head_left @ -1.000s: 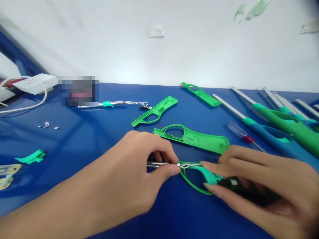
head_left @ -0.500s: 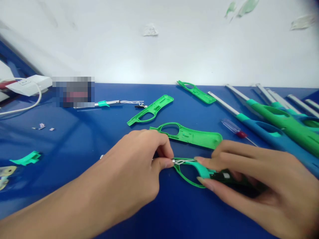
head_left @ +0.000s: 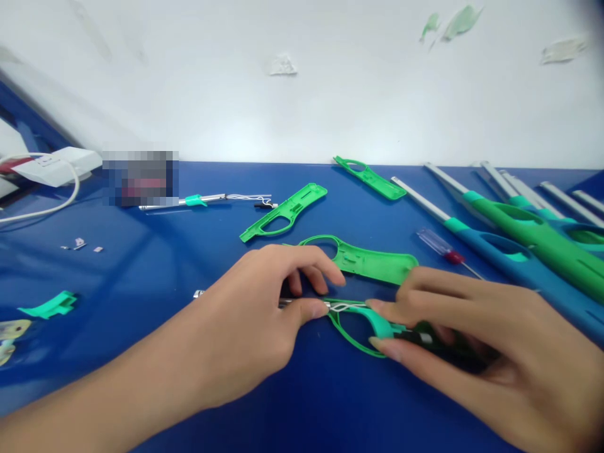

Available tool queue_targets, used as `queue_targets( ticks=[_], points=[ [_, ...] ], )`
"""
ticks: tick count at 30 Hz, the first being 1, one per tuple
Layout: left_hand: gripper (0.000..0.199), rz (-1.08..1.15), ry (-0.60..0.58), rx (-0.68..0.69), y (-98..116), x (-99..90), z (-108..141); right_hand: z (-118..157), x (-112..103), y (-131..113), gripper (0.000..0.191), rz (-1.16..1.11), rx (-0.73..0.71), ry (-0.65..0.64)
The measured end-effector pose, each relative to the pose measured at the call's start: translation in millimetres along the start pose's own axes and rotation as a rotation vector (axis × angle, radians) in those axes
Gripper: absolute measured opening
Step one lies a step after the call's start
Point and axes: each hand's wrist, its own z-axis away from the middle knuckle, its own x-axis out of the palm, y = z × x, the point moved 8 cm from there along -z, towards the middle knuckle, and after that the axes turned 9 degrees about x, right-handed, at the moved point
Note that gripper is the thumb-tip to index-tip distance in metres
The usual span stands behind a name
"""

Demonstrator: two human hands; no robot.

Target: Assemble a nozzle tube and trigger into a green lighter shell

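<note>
In the head view my right hand (head_left: 476, 333) holds a half-assembled gas lighter, with its thumb and index finger at the teal trigger (head_left: 381, 324). The lighter's green handle shell (head_left: 352, 343) forms a loop below white wires (head_left: 346, 307). A dark part with a white patch shows beneath my fingers. At the left end of the wires, my left hand (head_left: 264, 308) rests its thumb against the metal tube (head_left: 286, 302). Its index finger is lifted apart from the thumb, and the other fingers curl behind. Most of the tube is hidden by this hand.
Loose green handle shells (head_left: 377, 263) lie behind my hands. A metal tube with a teal piece (head_left: 195, 201) and wires is farther left. At right are several gas lighters (head_left: 514, 223) and a screwdriver (head_left: 441, 246). A teal trigger (head_left: 50, 305) lies at far left.
My left index finger has lifted away from the thumb and the wire end, opening the pinch. The right hand keeps nearly the same hold on the lighter.
</note>
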Motion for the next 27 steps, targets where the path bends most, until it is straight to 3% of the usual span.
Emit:
queue_targets(
  ticks=[5,10,13,17,24,27],
  points=[
    [0.038,-0.004,-0.062,0.062,13,7.4,-3,-1,0,-1,0.037,-0.052,0.015,-0.049],
    [0.045,-0.099,-0.030,0.183,14,9.5,6,-11,-6,-6,0.035,-0.075,-0.006,-0.060],
    [0.069,-0.172,-0.090,0.320,16,15.1,18,-15,-10,-10,0.038,-0.082,-0.030,-0.054],
    [0.096,-0.328,-0.159,0.509,21,19.9,31,-17,-13,-11,0.058,-0.056,-0.026,-0.028],
    [0.088,-0.480,-0.178,0.576,27,23.3,29,-22,-15,-5,0.073,-0.118,0.062,-0.054],
    [0.083,-0.468,-0.163,0.562,30,22.9,27,-18,-15,4,0.065,-0.153,0.133,-0.125]
  ],
)
